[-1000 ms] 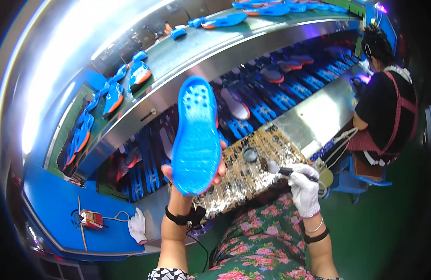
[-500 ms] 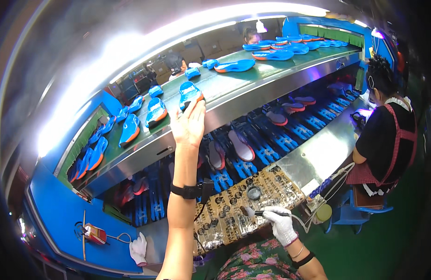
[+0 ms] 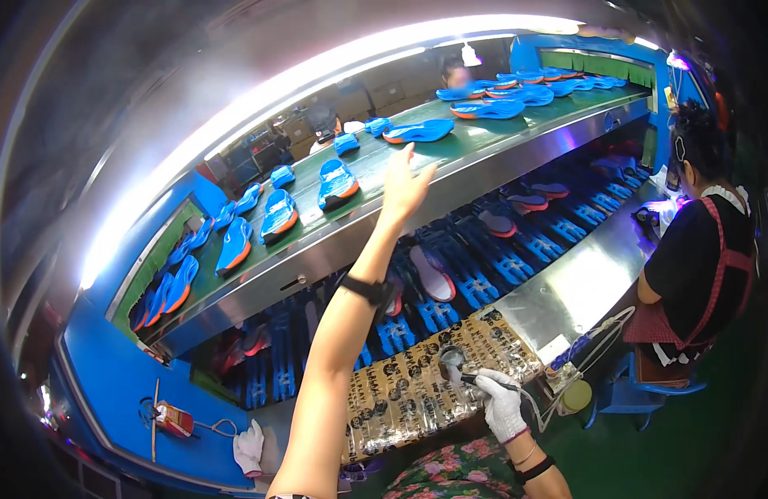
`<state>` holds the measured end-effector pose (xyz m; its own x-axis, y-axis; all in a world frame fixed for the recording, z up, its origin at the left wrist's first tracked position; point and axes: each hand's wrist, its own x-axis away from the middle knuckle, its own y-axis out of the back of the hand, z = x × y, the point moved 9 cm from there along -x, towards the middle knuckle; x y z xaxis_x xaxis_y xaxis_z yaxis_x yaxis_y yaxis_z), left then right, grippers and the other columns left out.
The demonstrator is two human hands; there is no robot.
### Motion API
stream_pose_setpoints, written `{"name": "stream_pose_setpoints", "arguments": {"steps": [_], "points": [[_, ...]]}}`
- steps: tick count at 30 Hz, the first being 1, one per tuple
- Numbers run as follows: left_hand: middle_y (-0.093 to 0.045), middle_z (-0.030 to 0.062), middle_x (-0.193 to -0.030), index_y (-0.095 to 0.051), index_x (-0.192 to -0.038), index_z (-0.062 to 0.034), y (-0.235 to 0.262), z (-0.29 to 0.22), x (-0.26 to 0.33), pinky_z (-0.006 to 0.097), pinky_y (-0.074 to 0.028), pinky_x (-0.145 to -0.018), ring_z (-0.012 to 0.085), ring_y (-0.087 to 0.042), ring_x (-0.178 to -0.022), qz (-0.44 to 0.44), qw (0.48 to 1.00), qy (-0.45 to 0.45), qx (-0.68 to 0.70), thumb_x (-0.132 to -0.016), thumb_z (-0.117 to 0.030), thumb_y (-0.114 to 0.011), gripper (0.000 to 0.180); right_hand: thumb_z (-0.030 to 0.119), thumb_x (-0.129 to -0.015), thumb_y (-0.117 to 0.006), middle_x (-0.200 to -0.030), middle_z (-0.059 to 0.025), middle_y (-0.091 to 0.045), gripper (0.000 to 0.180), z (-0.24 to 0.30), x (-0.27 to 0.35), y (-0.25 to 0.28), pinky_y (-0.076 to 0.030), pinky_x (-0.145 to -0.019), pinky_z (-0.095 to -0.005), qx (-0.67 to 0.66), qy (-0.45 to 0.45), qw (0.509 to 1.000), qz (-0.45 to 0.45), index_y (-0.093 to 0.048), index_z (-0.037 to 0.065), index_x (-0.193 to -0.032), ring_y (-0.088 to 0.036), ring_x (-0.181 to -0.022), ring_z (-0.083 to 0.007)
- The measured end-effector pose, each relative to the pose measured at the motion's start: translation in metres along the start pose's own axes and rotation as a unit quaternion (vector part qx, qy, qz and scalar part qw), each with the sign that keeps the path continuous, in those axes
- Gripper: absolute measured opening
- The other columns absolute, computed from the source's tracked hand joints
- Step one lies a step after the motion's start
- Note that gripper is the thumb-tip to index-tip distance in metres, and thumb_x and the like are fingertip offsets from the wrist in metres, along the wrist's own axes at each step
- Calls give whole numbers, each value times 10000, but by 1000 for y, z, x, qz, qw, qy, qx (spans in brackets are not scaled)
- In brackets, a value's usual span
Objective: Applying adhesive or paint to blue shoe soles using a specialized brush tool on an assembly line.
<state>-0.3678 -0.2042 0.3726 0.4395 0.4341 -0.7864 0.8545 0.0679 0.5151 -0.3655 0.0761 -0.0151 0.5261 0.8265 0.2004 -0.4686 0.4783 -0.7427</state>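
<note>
My bare left hand (image 3: 407, 190) stretches over the edge of the green conveyor belt (image 3: 371, 179), its fingers apart with nothing in them. Its fingertips are just below a blue shoe sole with an orange edge (image 3: 419, 131); I cannot tell whether they touch. A similar blue sole (image 3: 338, 183) lies on the belt to the left of this hand. My right hand (image 3: 504, 403), in a white glove, grips a dark-handled brush (image 3: 467, 378) with a hose at its rear. The brush tip is at a small round dish (image 3: 452, 356) on the tape-covered board (image 3: 400, 407).
Several blue soles (image 3: 236, 248) line the belt. On the lower rack (image 3: 475, 287) lie pale-lined soles (image 3: 432, 274). A co-worker (image 3: 700, 249) sits at the right on a blue stool (image 3: 621, 395). An empty white glove (image 3: 249, 449) and a red box (image 3: 174, 420) lie at the left.
My left hand has left the nearer blue sole, which stays on the belt, and moved right and away toward another. My right hand has brought the brush tip from the board to the dish.
</note>
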Motion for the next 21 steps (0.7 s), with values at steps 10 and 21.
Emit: {"name": "stream_pose_setpoints", "arguments": {"steps": [10,21], "points": [[-316,319,-1555,-288,-1515,66,-151,70,-107,431,-352,-1174,426,-399,-1414,153,959,132,-200,-865,-345,-631,842,-23,-847,-732,-895,-77,-751,159,15,-20,24,-531,-646,-216,-9,16,1000,-8,-748,-35,-1005,-676,-725,-106],[-336,135,-1589,-324,-1539,-67,-148,88,-122,537,-402,-1107,417,-402,-1396,138,928,211,-273,-871,-257,-662,772,-53,-841,-705,-859,-82,-729,155,18,-32,43,-517,-675,-235,3,10,1000,-16,-737,-46,-993,-653,-713,-131]]}}
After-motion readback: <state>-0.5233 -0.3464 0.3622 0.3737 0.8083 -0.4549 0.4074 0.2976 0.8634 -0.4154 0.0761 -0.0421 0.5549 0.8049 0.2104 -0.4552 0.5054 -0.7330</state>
